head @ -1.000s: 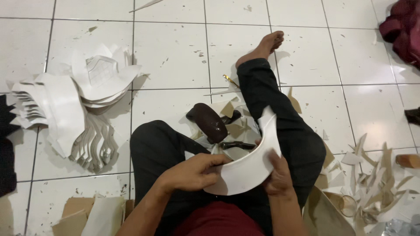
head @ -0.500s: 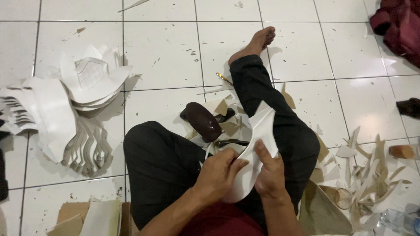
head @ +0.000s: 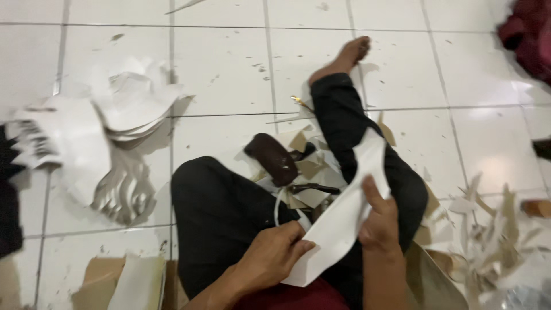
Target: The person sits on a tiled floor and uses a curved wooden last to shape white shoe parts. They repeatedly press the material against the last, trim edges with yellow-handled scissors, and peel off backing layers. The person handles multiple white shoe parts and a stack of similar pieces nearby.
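Seated on a white tiled floor [head: 229,69], legs in black trousers [head: 229,212], one bare foot [head: 344,57] stretched to the far side. No bins, trays or boxes in view — only loose heaps lying straight on the tiles.

Held over the lap, near the middle: a curved white strip [head: 344,218] of thin, stiff sheet, smooth and matt, running from the near centre up and to the right, ending in a rough point above the right thigh. Left hand [head: 275,258] closed on the strip's near end, fingers folded over its edge. Right hand [head: 379,221] wrapped round the strip's middle, thumb pressed flat on the white face.

Just beyond the hands, between the legs: a dark brown oblong object [head: 272,158], rounded and glossy, lying on a litter of tan and white offcuts [head: 310,172] — angular, flat scraps. A dark slim tool [head: 313,188] beside it, too blurred to tell what kind.

Far left: a stack of white cut shapes [head: 126,103] with scalloped, feather-like edges, and beside it a greyer fringed piece [head: 123,195] lying flat. Near left: brown cardboard [head: 97,281] with a pale sheet on it. Right: spiky, thin white and tan trimmings [head: 493,229] scattered over the tiles. Far right corner: dark red cloth [head: 528,34], soft and crumpled.
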